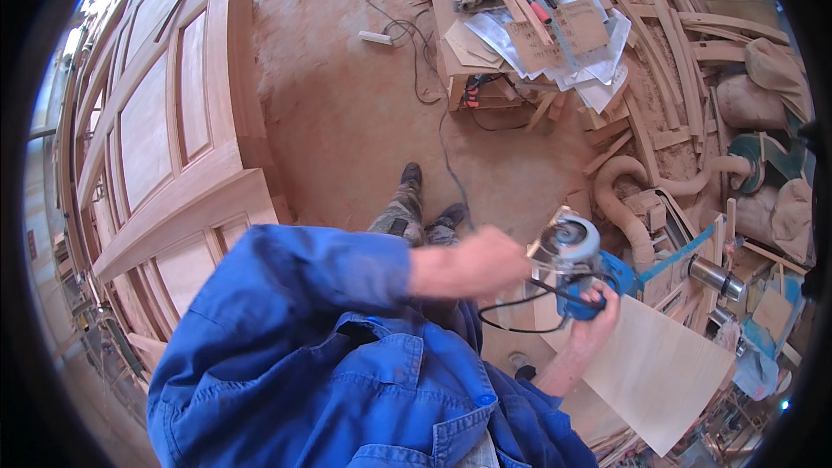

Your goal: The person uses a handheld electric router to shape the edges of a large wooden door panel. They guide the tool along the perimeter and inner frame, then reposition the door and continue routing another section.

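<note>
A blue corded power tool (574, 243) with a round grey metal head, much like a small circular saw, is held in front of me on the right. My right hand (596, 319) grips its blue body from below, fingers wrapped round the end where the black cord (498, 327) loops out. Just left of the tool's head, my left hand (487, 264) is closed in a fist and blurred by motion. The cord meets this fist, which seems to grip it; the fingertips are hidden. Beneath the tool lies a pale flat board (659, 373).
Panelled wooden doors (156, 121) stand along the left. Ahead, a bench (451, 43) carries papers (598, 78), wood strips and a cardboard piece. A cable (446, 143) runs over the dusty floor. On the right are offcuts (667, 78), a flexible hose (624, 208) and machinery.
</note>
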The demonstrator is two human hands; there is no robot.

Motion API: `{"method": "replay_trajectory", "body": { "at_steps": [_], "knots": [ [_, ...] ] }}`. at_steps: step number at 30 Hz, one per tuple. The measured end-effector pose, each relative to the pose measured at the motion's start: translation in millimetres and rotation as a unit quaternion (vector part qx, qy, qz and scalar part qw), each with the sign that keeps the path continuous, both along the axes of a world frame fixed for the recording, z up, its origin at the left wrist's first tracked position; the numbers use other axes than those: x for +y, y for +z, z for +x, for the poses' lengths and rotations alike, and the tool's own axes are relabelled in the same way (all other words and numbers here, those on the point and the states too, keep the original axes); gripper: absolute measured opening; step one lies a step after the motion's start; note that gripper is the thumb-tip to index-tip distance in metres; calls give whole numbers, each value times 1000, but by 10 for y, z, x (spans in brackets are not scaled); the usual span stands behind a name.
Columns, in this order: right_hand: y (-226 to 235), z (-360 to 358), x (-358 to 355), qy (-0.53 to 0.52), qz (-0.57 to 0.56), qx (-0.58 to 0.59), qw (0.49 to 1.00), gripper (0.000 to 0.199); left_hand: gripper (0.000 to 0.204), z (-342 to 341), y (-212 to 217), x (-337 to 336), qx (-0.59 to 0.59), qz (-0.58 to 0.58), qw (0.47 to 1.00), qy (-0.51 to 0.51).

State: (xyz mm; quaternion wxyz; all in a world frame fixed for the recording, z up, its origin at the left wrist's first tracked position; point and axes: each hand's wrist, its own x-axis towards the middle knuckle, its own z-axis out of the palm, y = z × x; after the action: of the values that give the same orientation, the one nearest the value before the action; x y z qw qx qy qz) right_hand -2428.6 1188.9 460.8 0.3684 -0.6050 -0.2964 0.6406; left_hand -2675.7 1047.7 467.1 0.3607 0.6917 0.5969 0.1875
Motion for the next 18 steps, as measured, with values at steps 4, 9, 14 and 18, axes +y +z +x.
{"method": "replay_trajectory", "body": {
  "at_steps": [4, 9, 14, 18],
  "knots": [
    [455, 381, 101, -39, 22, -16, 999, 14, 11, -1339, -1225, -1296, 123, -95, 971, 183],
    [1138, 1117, 372, -14, 69, 42, 997, 8, 22, -2475, -2891, -2416, 233, -154, 878, 389],
    [1399, 1327, 417, -69, 129, -49, 988, 7, 55, -2457, -2542, -1567, -68, -44, 806, 587],
    [1127, 1676, 549, -63, 85, -33, 994, 7, 53, -2169, -1163, -850, -239, 31, 838, 490]
  ]
}}
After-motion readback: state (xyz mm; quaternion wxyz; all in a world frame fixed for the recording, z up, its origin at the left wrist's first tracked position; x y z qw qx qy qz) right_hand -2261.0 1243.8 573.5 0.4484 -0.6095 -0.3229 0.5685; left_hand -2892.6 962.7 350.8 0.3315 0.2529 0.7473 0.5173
